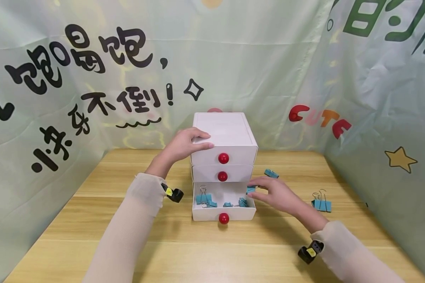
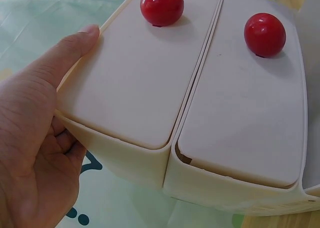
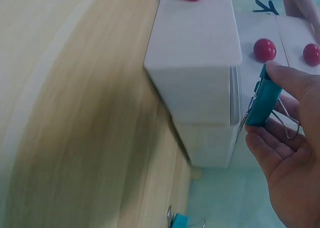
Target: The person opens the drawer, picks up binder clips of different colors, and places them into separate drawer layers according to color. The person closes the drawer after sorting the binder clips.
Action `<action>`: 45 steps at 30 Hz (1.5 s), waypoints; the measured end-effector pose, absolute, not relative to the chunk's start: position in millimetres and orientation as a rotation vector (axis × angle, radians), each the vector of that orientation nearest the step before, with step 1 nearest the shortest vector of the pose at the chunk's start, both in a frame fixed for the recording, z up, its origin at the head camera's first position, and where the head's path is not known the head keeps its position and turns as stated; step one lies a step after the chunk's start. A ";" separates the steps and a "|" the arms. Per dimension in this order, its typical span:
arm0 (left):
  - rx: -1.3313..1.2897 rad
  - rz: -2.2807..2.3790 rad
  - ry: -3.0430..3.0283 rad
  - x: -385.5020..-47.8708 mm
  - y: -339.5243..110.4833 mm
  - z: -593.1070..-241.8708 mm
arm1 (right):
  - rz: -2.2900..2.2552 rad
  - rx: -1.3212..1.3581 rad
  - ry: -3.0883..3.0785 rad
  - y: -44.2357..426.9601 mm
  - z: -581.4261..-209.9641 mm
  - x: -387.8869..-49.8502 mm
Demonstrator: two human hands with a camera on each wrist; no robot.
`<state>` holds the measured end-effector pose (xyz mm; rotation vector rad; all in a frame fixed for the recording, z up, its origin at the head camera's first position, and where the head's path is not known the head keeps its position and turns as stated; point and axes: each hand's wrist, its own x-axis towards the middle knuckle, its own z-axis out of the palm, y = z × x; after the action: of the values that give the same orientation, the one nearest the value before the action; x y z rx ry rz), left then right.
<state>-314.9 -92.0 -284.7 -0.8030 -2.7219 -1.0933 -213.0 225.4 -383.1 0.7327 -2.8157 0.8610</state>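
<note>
A white three-drawer box (image 1: 223, 129) with red knobs stands on the table, its bottom drawer (image 1: 207, 214) pulled out. Several blue binder clips (image 1: 203, 199) lie inside that drawer. My left hand (image 1: 184, 145) rests on the box's top left corner; in the left wrist view its thumb lies along the front edge of the top drawer (image 2: 135, 77). Over the right side of the open drawer, my right hand (image 1: 274, 192) pinches a blue binder clip (image 3: 265, 101) between thumb and fingers, its wire handles sticking out.
Right of the box, a blue binder clip (image 1: 271, 173) lies near its back corner, and blue binder clips (image 1: 321, 205) with raised wire handles sit farther right. Printed cloth (image 1: 262, 74) hangs behind the wooden table (image 1: 212, 255) and along its sides.
</note>
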 end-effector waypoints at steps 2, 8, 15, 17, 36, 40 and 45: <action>-0.800 -1.098 -2.721 -314.9 -92.1 -285.0 | 0.862 0.757 -2.811 219.8 -382.5 -213.3; -0.803 -1.089 -2.721 -314.2 -92.2 -285.3 | 0.832 0.876 -2.790 202.4 -383.8 -216.7; -0.807 -1.083 -2.716 -313.4 -92.7 -285.1 | 0.815 0.937 -2.819 184.0 -386.3 -220.6; -0.808 -1.087 -2.713 -313.2 -92.7 -285.4 | 0.802 0.960 -2.832 180.2 -387.8 -222.0; -0.818 -1.080 -2.689 -314.1 -92.5 -286.9 | 0.606 0.973 -2.841 164.6 -401.6 -237.1; -0.826 -1.074 -2.686 -314.0 -92.6 -286.3 | 0.568 0.967 -2.818 166.8 -402.2 -235.6; -0.827 -1.075 -2.689 -313.7 -93.1 -286.0 | 0.597 0.910 -2.777 173.9 -400.5 -232.6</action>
<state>-313.7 -93.1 -286.0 -0.8273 -2.6892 -1.0752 -232.6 173.9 -400.5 0.9097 -2.7765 0.5968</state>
